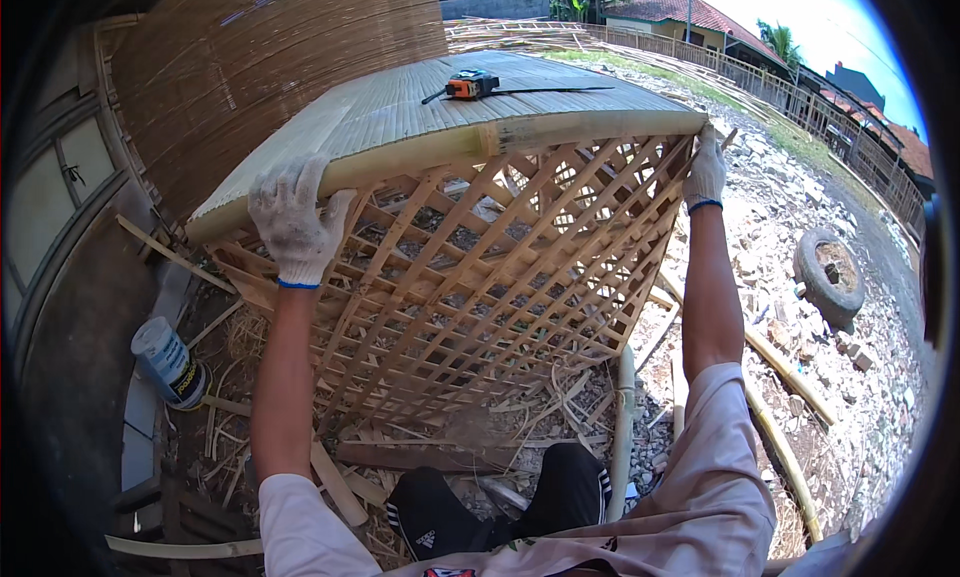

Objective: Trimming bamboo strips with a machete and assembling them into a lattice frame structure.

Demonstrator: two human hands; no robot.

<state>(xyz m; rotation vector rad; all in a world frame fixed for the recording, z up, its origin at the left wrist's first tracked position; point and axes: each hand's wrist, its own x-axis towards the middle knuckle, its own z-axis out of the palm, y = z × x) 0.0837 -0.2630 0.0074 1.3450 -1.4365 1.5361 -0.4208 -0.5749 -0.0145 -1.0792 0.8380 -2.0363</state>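
Two grips on bamboo edge pole [430, 152]: half-curled left fingers [287, 180], bent right fingers [708, 143]; likely stiff, bulky; hold near ends.

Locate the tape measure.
In the head view, the tape measure lies upper centre on the slatted top, just beyond the bamboo pole along its near edge.
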